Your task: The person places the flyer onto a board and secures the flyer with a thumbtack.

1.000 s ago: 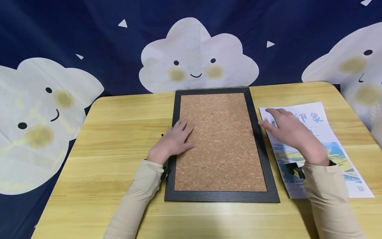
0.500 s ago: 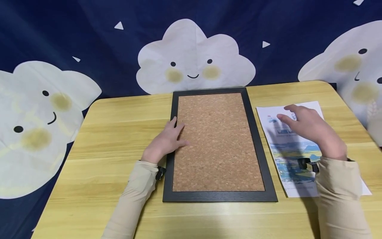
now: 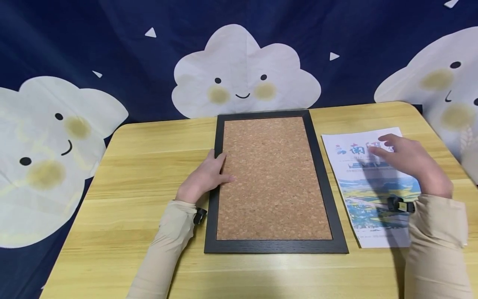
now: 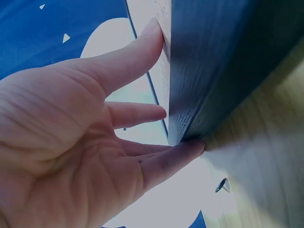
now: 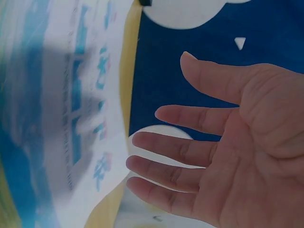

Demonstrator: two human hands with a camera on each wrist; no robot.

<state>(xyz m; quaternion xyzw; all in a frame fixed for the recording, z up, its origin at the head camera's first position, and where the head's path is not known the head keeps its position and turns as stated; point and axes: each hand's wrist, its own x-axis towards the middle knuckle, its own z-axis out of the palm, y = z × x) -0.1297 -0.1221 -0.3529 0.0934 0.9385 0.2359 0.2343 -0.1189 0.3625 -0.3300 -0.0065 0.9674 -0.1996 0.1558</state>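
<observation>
A cork board in a black frame (image 3: 274, 178) lies flat on the wooden table (image 3: 149, 166). My left hand (image 3: 205, 176) rests on the frame's left edge, thumb on the cork. In the left wrist view its fingertips (image 4: 190, 147) touch the dark frame edge (image 4: 213, 71) from the side and thumb (image 4: 152, 33) lies on top. A printed poster (image 3: 369, 187) with a landscape picture lies to the right of the frame. My right hand (image 3: 410, 164) hovers over the poster with fingers spread and straight; in the right wrist view the open palm (image 5: 228, 156) holds nothing above the poster (image 5: 57, 118).
A dark blue cloth with white smiling clouds (image 3: 242, 70) hangs behind and around the table. Bare tabletop stretches left of the frame and along the front edge (image 3: 224, 282).
My right hand moved rightward from the frame's right edge to above the poster. My left hand slid left off the cork onto the frame's left edge.
</observation>
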